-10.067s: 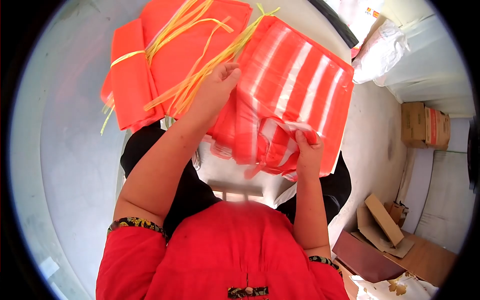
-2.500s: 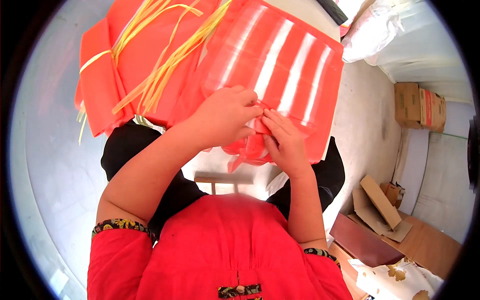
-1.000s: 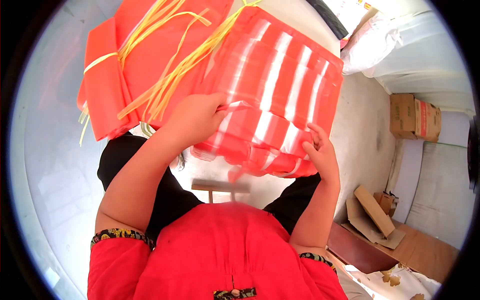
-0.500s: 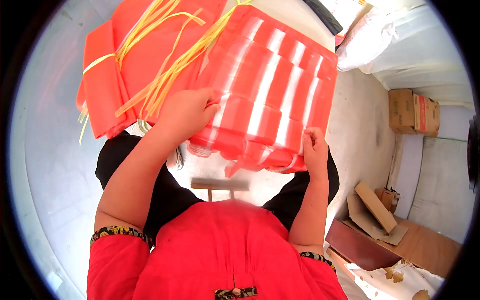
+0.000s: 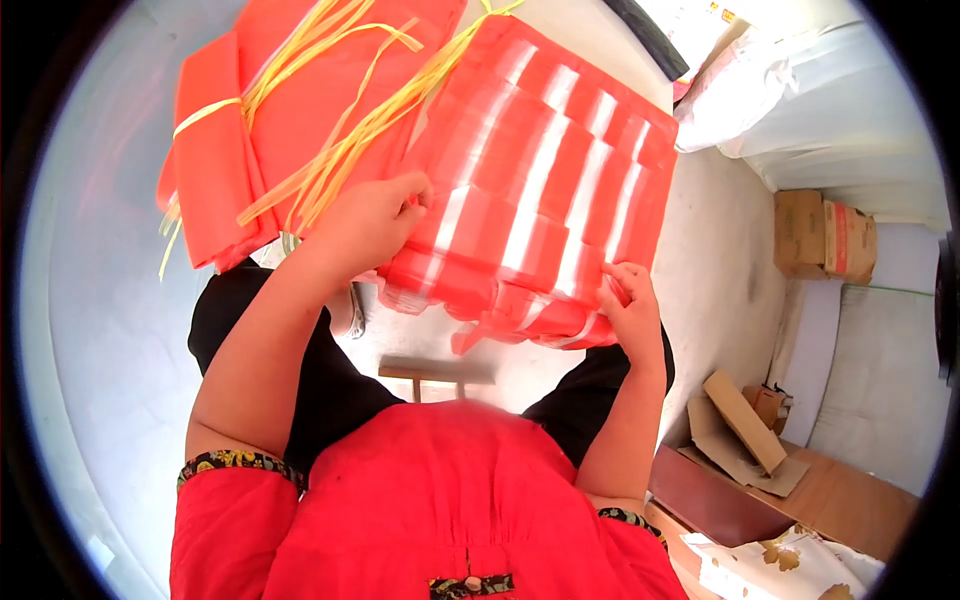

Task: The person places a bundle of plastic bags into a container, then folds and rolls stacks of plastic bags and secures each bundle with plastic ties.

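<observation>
Red plastic bags with white stripes [image 5: 530, 180] lie in a layered stack before me, their crumpled edge towards my lap. At the stack's left edge, my left hand [image 5: 385, 215] is closed, fingers pinched on the striped bags. My right hand [image 5: 630, 300] pinches the lower right edge of the same bags. Left of the stack lie plain red sheets [image 5: 330, 100] and a folded red bundle [image 5: 215, 150] tied with a yellow strip. Loose yellow strips [image 5: 360, 140] lie across the red sheets, just above my left hand.
A dark bar [image 5: 650, 40] and a white plastic bag [image 5: 735, 95] are at the upper right. Cardboard boxes [image 5: 822, 235] stand against the right wall. Flattened cardboard [image 5: 745, 430] lies on a brown board [image 5: 850, 500] at the lower right. A wooden stool or frame [image 5: 437, 375] shows between my knees.
Earlier, my hands were close together on the striped bags; now they are apart at its left and right edges. The upper layer has been drawn towards me and lies flatter, in step-like folds.
</observation>
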`<control>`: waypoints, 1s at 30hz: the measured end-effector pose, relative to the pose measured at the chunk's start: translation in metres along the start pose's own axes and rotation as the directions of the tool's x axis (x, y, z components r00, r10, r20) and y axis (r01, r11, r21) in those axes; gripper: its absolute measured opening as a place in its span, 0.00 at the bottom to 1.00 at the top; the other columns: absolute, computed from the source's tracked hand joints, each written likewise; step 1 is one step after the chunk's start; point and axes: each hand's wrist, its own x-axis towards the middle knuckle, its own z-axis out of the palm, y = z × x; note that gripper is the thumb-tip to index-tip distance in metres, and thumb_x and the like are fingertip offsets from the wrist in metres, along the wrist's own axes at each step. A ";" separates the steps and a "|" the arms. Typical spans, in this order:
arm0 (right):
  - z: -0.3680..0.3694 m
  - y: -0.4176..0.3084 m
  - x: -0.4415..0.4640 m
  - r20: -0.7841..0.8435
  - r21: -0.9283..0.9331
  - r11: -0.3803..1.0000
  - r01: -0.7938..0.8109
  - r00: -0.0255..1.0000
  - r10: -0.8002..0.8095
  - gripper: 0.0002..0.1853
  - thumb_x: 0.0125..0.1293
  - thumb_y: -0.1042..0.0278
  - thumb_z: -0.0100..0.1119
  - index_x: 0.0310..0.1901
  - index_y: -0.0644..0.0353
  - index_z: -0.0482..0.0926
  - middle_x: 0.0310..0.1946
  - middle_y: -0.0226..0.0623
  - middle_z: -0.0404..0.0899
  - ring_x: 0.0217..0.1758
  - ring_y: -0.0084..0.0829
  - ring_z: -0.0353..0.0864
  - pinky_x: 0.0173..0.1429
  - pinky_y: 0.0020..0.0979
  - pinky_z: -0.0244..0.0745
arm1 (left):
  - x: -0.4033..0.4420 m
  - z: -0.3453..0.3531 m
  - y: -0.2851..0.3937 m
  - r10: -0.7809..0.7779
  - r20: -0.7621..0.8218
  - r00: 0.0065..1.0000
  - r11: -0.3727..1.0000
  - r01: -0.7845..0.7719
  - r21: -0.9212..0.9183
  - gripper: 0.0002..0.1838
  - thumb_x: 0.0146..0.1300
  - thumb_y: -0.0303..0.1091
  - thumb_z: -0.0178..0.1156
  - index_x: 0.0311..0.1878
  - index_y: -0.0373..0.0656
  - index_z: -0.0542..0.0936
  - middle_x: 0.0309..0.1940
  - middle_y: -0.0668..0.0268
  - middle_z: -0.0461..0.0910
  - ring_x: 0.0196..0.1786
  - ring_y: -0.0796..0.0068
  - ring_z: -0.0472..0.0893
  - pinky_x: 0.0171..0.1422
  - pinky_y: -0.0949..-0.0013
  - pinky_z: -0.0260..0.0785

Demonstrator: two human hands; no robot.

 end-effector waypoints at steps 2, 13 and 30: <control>-0.004 -0.001 -0.005 0.036 -0.099 0.991 0.087 0.996 -0.084 0.23 0.67 0.75 0.69 0.63 0.64 0.81 0.60 0.36 0.73 0.66 0.28 0.74 0.63 0.29 0.76 | -0.007 -0.009 0.009 -0.016 0.069 0.997 1.000 0.018 -0.026 0.16 0.65 0.31 0.67 0.54 0.45 0.78 0.33 0.55 0.83 0.39 0.52 0.85 0.44 0.55 0.74; -0.002 -0.043 -0.016 0.030 -0.243 0.970 0.029 0.999 -0.022 0.36 0.59 0.84 0.67 0.71 0.55 0.79 0.66 0.41 0.66 0.66 0.42 0.74 0.61 0.35 0.80 | -0.009 0.009 0.000 0.256 -0.007 0.967 0.944 -0.249 0.218 0.31 0.54 0.27 0.69 0.64 0.46 0.81 0.50 0.51 0.86 0.55 0.45 0.84 0.60 0.49 0.76; -0.033 -0.016 -0.023 -0.102 0.033 0.987 0.155 0.983 -0.151 0.18 0.69 0.83 0.62 0.58 0.60 0.87 0.68 0.43 0.76 0.62 0.35 0.83 0.63 0.33 0.78 | -0.004 0.007 -0.003 0.435 -0.158 0.886 0.884 -0.454 -0.114 0.10 0.66 0.24 0.60 0.48 0.39 0.85 0.40 0.60 0.83 0.47 0.61 0.82 0.57 0.61 0.75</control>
